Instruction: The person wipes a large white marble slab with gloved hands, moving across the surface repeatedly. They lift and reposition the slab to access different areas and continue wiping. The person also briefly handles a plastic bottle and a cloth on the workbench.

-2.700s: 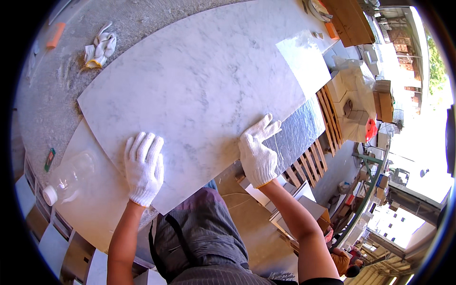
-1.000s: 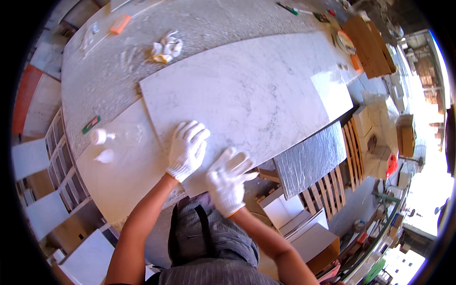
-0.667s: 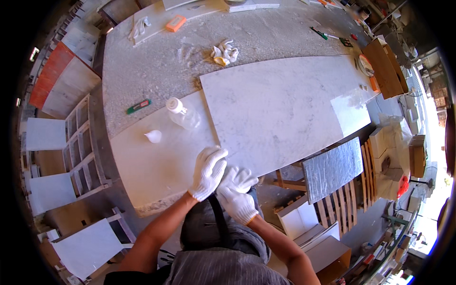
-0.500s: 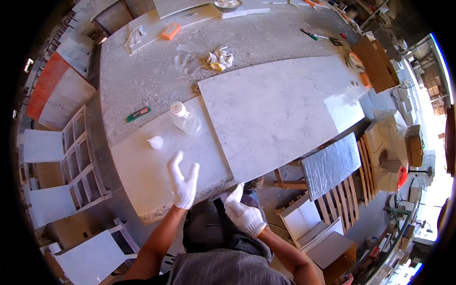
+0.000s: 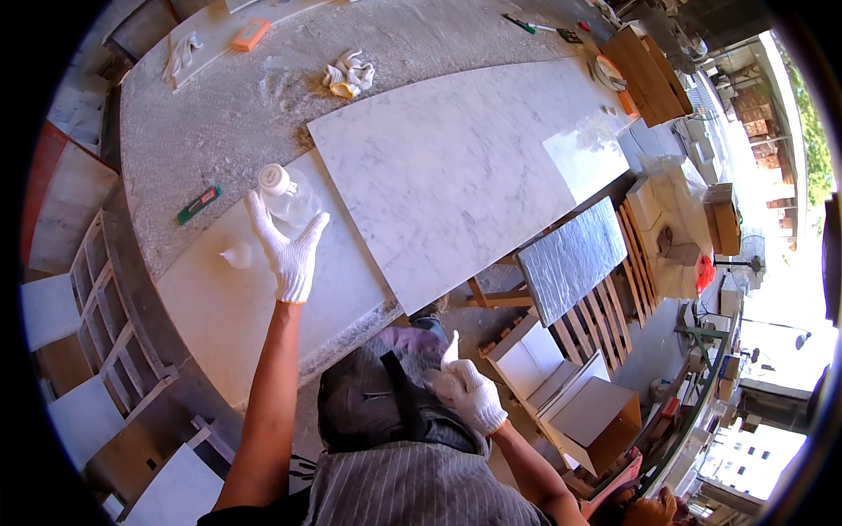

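Note:
My left hand (image 5: 288, 252), in a white knit glove, reaches over the near slab with thumb and fingers spread wide. Between them and just beyond stands a clear bottle (image 5: 303, 209) with a white cap; whether the glove touches it I cannot tell. A small white pointed piece (image 5: 237, 256) lies on the slab left of that hand. Close to my body, my right hand (image 5: 474, 399), gloved too, has its fingers curled and its thumb up. A pale, translucent bit shows at its fingers, too blurred to name.
A large grey-veined marble slab (image 5: 456, 175) lies to the right of the bottle. Left of the bottle is a green cutter (image 5: 199, 204). Crumpled gloves (image 5: 349, 74) and an orange box (image 5: 251, 35) lie farther back. Wooden pallets (image 5: 605, 329) and an open carton (image 5: 596, 416) stand on the right.
My left hand has moved forward and left, up to the bottle. My right hand has stayed near my body, still curled. The whole view has shifted, with the table now farther left.

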`<state>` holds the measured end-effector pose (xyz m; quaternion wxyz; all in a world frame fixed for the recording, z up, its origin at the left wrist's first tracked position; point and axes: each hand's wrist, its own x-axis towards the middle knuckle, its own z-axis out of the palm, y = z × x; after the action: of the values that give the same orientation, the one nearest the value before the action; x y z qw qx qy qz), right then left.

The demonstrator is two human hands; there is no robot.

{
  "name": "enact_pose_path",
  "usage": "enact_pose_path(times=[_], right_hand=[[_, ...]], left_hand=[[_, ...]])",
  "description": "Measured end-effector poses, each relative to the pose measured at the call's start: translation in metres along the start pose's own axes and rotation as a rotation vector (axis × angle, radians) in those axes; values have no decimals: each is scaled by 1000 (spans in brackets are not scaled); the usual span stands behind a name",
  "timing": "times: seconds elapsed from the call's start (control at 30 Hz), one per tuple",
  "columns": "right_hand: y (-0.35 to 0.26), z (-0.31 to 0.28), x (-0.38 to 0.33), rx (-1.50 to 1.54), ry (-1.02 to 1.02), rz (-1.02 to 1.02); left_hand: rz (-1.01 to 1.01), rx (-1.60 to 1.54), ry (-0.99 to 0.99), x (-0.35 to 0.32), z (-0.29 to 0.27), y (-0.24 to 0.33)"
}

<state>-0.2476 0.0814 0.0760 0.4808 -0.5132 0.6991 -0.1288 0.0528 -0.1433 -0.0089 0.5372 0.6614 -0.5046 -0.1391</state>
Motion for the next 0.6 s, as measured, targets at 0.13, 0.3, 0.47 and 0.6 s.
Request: enact_pose_path(times=[0.13, 0.3, 0.47, 0.6], right_hand=[[8, 2, -2, -41, 14, 42], [3, 0, 12, -5, -21, 85], [1, -14, 27, 40, -39, 125], [10, -25, 39, 58, -6, 84]], left_hand=[[-135, -191, -67, 11, 7, -5], [45, -29, -163, 18, 19, 4], [429, 197, -285, 17, 41, 61], [594, 283, -457, 19, 72, 96]])
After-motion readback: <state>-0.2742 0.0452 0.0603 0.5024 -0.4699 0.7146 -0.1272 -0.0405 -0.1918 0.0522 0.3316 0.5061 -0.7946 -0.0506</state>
